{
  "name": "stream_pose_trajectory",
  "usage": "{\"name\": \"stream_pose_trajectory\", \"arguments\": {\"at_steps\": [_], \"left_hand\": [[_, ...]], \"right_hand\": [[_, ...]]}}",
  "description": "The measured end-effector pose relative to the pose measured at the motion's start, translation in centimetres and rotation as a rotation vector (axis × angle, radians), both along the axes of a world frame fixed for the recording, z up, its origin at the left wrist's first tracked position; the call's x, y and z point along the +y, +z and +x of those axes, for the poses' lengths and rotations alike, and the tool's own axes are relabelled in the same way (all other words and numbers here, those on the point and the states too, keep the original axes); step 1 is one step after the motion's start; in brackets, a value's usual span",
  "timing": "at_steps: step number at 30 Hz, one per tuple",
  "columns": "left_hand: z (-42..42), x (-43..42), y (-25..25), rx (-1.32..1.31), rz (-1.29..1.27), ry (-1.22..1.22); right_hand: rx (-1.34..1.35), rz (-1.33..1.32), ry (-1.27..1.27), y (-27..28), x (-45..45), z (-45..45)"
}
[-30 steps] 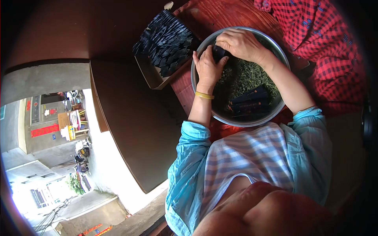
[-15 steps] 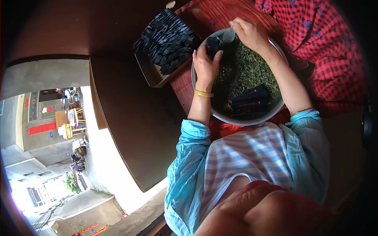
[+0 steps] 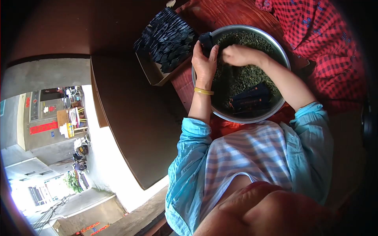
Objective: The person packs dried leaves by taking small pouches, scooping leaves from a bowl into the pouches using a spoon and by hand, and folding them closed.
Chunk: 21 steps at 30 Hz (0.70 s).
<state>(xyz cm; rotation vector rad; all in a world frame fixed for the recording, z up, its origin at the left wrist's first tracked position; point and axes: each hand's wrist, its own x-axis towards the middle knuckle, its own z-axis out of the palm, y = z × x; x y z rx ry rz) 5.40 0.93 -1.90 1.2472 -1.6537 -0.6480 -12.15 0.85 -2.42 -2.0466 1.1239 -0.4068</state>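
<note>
A wide metal bowl (image 3: 284, 53) holds dried green leaves (image 3: 246, 76) that look like tea. At its left rim, my left hand (image 3: 204, 67) is closed round a small dark packet (image 3: 205, 40), held upright between thumb and fingers. Over the leaves, close to that packet, is my right hand (image 3: 239, 55); its fingers are curled downward and whatever they grip is hidden. Several flat dark packets (image 3: 250, 98) with small print lie on the leaves at the near side of the bowl.
Left of the bowl, a cardboard box (image 3: 151, 74) is heaped with many dark packets (image 3: 167, 37). A red checked cloth (image 3: 315, 35) lies at the right of the reddish wooden table (image 3: 212, 15). A large brown panel (image 3: 134, 114) stands at the left, with a bright yard beyond.
My right hand has come down and left from the far rim, where it held a translucent scoop, to the leaves. The scoop is no longer visible. My left hand and its packet shifted slightly outward.
</note>
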Motion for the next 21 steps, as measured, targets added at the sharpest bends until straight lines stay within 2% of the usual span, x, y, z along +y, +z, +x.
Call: {"name": "stream_pose_trajectory", "arguments": {"at_steps": [1,2,4,5,8,12,17,20,21], "left_hand": [[0.1,-0.1,-0.2,-0.044,-0.017,0.002],[0.1,-0.2,-0.5,-0.088,-0.036,0.005],[0.1,-0.2,-0.6,-0.131,-0.054,0.009],[0.0,-0.1,-0.4,-0.193,-0.057,-0.014],[-0.1,0.4,-0.1,-0.322,-0.057,-0.058],[-0.3,0.5,-0.2,-0.425,-0.031,-0.076],[-0.2,0.4,-0.6,-0.454,-0.067,-0.120],[-0.3,0.3,-0.7,-0.438,-0.050,-0.141],[-0.2,0.2,-0.7,-0.433,-0.036,-0.139]], "right_hand": [[-0.131,0.063,-0.058,0.3,-0.6,-1.0],[-0.129,0.061,-0.059,0.5,-1.1,-1.7],[-0.384,0.040,-0.248,0.7,-1.6,-3.0],[-0.383,0.038,-0.247,0.9,-2.1,-3.8],[-0.510,-0.246,-0.518,1.5,-2.8,-5.3],[-0.599,-0.403,-0.675,1.7,-2.9,-5.4],[-0.631,-0.522,-0.601,2.3,-1.7,-3.3],[-0.357,-0.836,-0.387,2.3,-1.1,-2.1],[-0.357,-0.835,-0.387,2.5,-0.8,-2.0]]}}
